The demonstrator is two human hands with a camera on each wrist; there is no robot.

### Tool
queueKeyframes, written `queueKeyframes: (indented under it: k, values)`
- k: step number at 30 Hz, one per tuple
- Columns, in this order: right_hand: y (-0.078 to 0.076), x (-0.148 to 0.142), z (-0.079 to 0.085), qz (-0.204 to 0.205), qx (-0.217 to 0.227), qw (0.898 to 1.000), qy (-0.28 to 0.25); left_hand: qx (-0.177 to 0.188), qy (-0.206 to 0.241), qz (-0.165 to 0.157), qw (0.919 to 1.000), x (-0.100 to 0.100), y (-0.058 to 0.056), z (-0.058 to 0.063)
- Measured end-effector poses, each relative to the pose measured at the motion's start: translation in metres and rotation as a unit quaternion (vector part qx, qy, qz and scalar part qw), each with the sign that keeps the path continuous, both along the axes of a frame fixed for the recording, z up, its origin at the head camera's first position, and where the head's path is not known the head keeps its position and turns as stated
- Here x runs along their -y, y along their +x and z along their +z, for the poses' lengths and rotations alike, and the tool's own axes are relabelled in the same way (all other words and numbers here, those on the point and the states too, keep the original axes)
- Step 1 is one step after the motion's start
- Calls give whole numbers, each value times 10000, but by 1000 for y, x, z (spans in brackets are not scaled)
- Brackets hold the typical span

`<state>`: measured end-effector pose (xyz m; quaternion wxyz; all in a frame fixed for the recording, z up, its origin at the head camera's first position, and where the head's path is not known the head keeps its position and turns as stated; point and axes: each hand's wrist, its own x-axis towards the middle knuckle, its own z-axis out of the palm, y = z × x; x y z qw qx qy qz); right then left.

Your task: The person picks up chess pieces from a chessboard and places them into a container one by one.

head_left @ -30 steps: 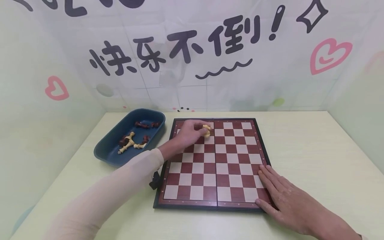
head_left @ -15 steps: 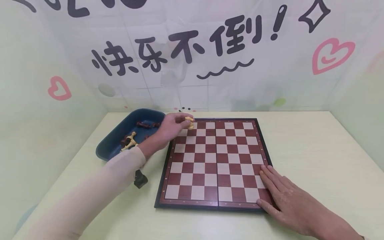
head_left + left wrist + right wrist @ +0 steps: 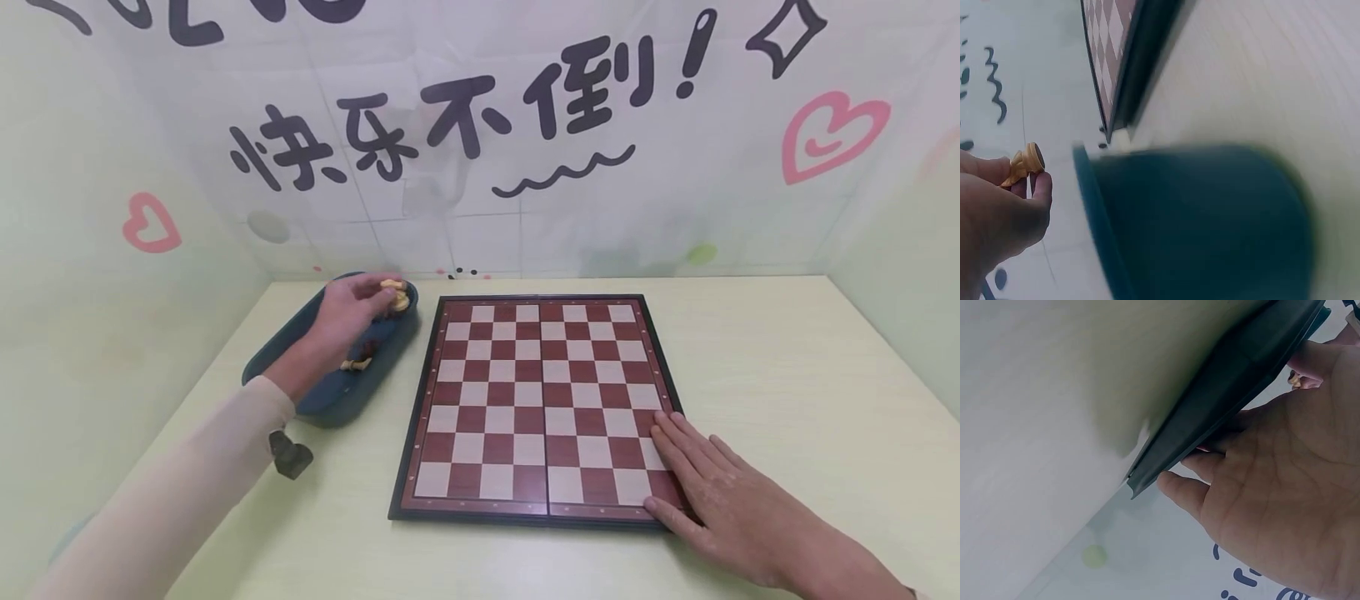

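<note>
In the head view my left hand [image 3: 341,318] is over the far end of a blue plastic bin [image 3: 389,358]. Its thumb and fingers pinch a cream chess piece [image 3: 397,297]; the left wrist view shows the piece's round base with a dark underside. Inside the bin lie a cream chess piece [image 3: 356,365] and a dark red one [image 3: 369,349], others being hidden behind the hand and forearm. My right hand [image 3: 726,504] rests on the near right edge of a red-and-white chessboard [image 3: 480,398], fingers straight, the thumb near its front corner. No pieces stand on the board.
A black camera [image 3: 290,457] hangs at the left wrist, above the pale table [image 3: 337,533]. Behind the table is a white printed backdrop [image 3: 600,225]. The bin stands left of the chessboard, with a narrow gap between them.
My left hand has carried the cream chess piece leftward, from above the far part of the chessboard to over the bin. The right hand has stayed on the board's edge.
</note>
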<state>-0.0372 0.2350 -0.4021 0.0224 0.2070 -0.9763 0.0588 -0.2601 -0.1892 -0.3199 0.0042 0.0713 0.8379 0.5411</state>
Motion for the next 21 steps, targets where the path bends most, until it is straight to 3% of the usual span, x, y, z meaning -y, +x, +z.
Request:
queueKeyframes:
  k: [11, 21]
  values:
    - [7, -5, -2, 19, -139, 9999, 96, -50, 43, 7, 10000, 26, 2, -2]
    - [2, -2, 2, 113, -98, 9999, 60, -174, -440, 273, 9985, 55, 10, -9]
